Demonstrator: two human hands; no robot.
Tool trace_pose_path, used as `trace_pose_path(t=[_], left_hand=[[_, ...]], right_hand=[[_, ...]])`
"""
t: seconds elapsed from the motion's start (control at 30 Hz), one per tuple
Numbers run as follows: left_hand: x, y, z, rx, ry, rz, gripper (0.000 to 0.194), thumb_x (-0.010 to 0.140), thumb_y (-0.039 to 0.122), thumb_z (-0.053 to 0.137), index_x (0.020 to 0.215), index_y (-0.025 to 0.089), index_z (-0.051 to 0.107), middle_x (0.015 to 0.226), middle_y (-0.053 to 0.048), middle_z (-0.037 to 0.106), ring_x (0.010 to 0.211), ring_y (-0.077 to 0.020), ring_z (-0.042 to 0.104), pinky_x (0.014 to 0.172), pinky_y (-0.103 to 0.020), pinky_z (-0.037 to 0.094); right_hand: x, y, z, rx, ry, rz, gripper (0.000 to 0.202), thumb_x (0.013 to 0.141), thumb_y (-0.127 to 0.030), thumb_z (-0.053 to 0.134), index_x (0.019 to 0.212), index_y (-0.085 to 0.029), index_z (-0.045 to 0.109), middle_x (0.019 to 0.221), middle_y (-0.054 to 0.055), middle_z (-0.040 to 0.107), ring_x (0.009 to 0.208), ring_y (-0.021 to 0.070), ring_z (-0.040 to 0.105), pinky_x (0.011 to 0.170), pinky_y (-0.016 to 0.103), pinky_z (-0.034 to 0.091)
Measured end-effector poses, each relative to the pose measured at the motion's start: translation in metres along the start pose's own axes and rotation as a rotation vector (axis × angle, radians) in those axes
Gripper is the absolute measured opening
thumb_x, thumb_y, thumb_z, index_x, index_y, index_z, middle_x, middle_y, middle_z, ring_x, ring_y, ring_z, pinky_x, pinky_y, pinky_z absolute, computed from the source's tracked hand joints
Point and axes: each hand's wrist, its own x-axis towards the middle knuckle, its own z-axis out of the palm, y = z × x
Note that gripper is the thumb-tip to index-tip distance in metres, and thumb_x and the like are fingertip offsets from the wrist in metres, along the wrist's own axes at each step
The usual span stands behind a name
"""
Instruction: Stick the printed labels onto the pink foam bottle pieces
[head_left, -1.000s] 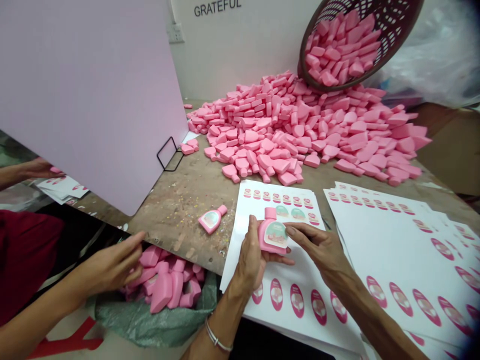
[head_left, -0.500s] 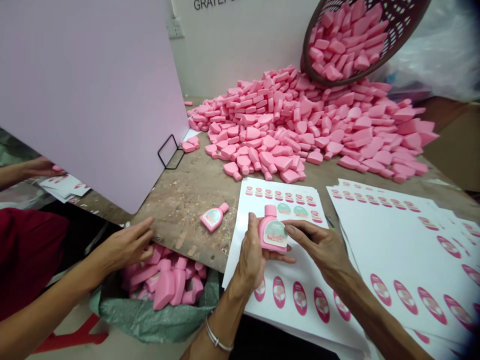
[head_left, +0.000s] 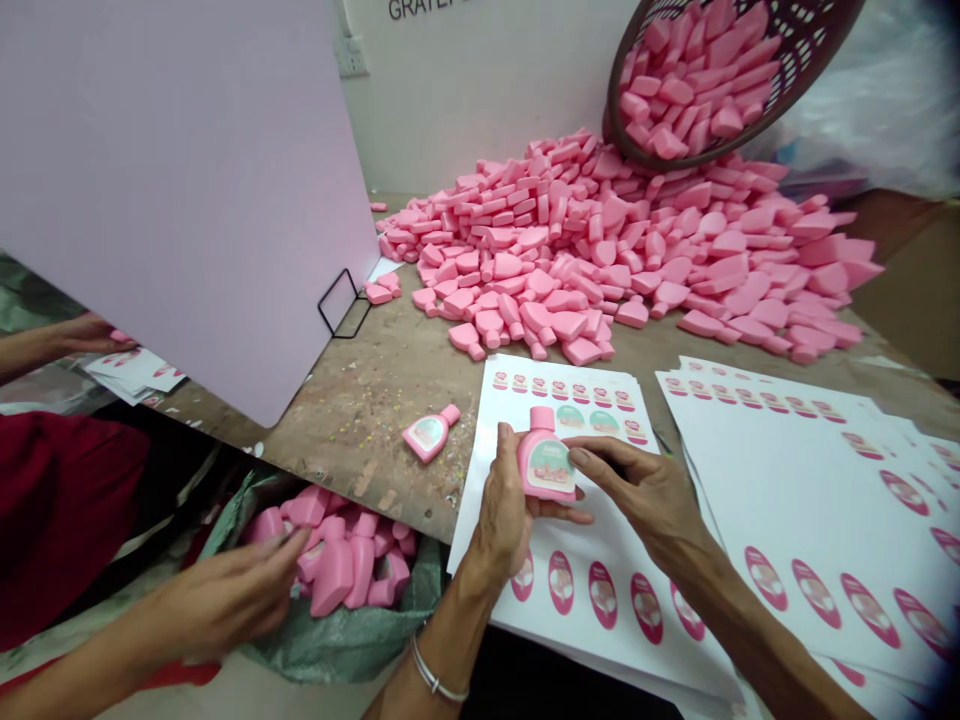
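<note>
My left hand (head_left: 504, 505), with a bangle at the wrist, is closed round a small pink bottle (head_left: 541, 430) that stands upright over a sticker sheet (head_left: 592, 540). A green and white label (head_left: 553, 467) covers the bottle's front. From the right, my right hand (head_left: 637, 485) reaches to the bottle, its thumb and index fingertips at the label's right edge; whether they grip it I cannot tell. On the bench to the left lies another labelled pink bottle (head_left: 431, 433).
Behind is a large heap of pink bottles (head_left: 517, 250) under a tipped brown basket (head_left: 615, 120). More sticker sheets (head_left: 795, 480) lie right. A pink panel (head_left: 187, 200) rises left. Another person's hand (head_left: 232, 600) is over a green sack (head_left: 330, 650) of bottles.
The other person's hand at the left has moved down from the bench edge to the sack. My own hands and the bottle have hardly moved.
</note>
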Motion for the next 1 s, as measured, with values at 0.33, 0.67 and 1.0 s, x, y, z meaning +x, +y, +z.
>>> trace_pose_path(t=[0.33, 0.67, 1.0], left_hand=[[0.0026, -0.0023, -0.0033, -0.021, -0.007, 0.000, 0.056, 0.091, 0.057, 0.036, 0.108, 0.010, 0.062, 0.096, -0.012, 0.067, 0.076, -0.0201, 0.067, 0.061, -0.033, 0.060], [0.0003, -0.0007, -0.0081, 0.074, -0.182, 0.086, 0.044, 0.073, 0.029, 0.073, 0.110, 0.014, 0.054, 0.091, -0.004, 0.058, 0.075, -0.0133, 0.060, 0.061, -0.029, 0.060], [0.0012, -0.0030, -0.0070, 0.118, -0.173, 0.103, 0.038, 0.077, 0.028, 0.068, 0.109, 0.015, 0.052, 0.088, -0.003, 0.057, 0.074, -0.0127, 0.060, 0.066, -0.033, 0.061]], right_hand=[[-0.0002, -0.0034, 0.0012, -0.002, 0.029, -0.003, 0.027, 0.075, -0.046, 0.067, 0.086, -0.022, 0.074, 0.085, 0.003, 0.072, 0.080, 0.0204, 0.065, 0.072, 0.030, 0.052], [0.0003, -0.0021, 0.0011, 0.000, 0.040, -0.017, 0.028, 0.075, -0.047, 0.067, 0.086, -0.022, 0.073, 0.085, 0.003, 0.072, 0.078, 0.0189, 0.064, 0.071, 0.029, 0.052], [-0.0021, -0.0069, 0.0025, -0.054, 0.061, -0.036, 0.028, 0.076, -0.047, 0.066, 0.084, -0.021, 0.073, 0.079, 0.003, 0.071, 0.073, 0.0180, 0.064, 0.067, 0.029, 0.053]])
